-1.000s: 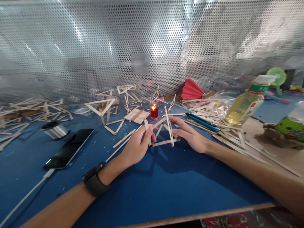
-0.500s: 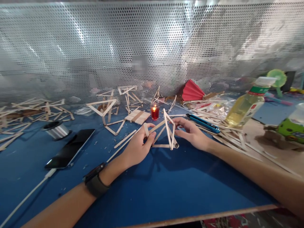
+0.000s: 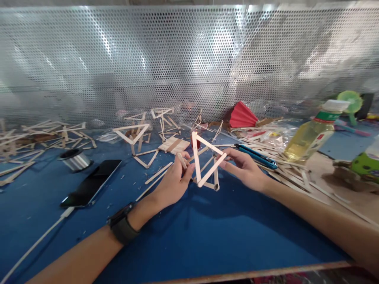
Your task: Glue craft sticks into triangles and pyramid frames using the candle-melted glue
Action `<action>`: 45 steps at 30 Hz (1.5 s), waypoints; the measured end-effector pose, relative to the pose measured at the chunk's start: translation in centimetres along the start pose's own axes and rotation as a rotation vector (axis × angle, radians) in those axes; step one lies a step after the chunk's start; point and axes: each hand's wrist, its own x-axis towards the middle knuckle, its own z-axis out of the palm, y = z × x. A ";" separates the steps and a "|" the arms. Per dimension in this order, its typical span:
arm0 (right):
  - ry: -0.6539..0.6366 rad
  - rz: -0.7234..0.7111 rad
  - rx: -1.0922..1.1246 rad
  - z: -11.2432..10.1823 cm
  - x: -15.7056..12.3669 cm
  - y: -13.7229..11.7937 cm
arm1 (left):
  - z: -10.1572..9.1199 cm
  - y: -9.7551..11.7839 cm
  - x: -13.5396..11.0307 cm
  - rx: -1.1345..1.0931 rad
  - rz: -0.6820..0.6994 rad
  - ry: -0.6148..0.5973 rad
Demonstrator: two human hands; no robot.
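Our stick frame looks part-built, held up between two hands

Behind everything we see a perforated metal screen, and below it the blue table. Over the table's middle, our left hand is curled closed, thumb against fingers, pinching a stick at the frame's left side. Our right hand is loosely bent, fingertips at the frame's right corner; whether it grips there or merely touches, we cannot tell.

The frame itself seems raised off the table: one triangle faces us with all three corners meeting, and more sticks run behind it. We judge that triangle done, while the joining of the rear sticks is too hidden to call. Another stick frame stands beyond the left hand, near a flat stick slab. Loose sticks lie unjoined beside that hand, so we reckon more joining could follow. Smallest, a dark spot marks one lower joint
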 end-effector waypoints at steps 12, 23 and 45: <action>-0.095 -0.169 -0.308 0.0 -0.3 -1.6 | 0.2 -0.6 0.3 0.115 0.104 0.051; -0.130 -0.052 -0.335 0.3 -0.5 -1.1 | -0.1 -0.5 0.6 0.096 0.034 0.018; -0.024 -0.687 -0.786 -0.2 -1.3 -2.2 | -0.8 -0.2 1.1 -0.206 -0.108 -0.090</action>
